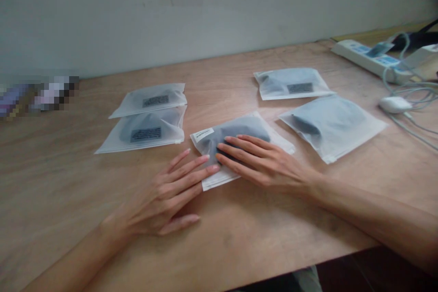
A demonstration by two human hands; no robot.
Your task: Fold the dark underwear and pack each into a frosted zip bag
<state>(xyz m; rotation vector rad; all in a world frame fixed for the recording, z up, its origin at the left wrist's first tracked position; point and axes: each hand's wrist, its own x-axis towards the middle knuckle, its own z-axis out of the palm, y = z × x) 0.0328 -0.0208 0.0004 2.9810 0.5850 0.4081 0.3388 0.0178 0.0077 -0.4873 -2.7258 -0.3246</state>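
A frosted zip bag [236,128] with something dark inside and a small white label at its upper left lies in the middle of the wooden table [219,228]. My right hand [267,159] rests flat on top of it, fingers stretched toward the left. Spread out at the bag's lower left side is my left hand [171,191], whose fingertips touch or nearly touch the bag's edge. To the left lie two similar bags, one [157,121] in front of the other [137,100], each with a dark printed patch. Two more bags [290,83] [337,121] lie to the right.
At the back right are a white power strip [369,61], a white plug adapter [396,104] and looping cables. Blurred items [51,93] stand at the far left. A pale wall [205,13] rises behind the table, whose front edge shows at the lower right.
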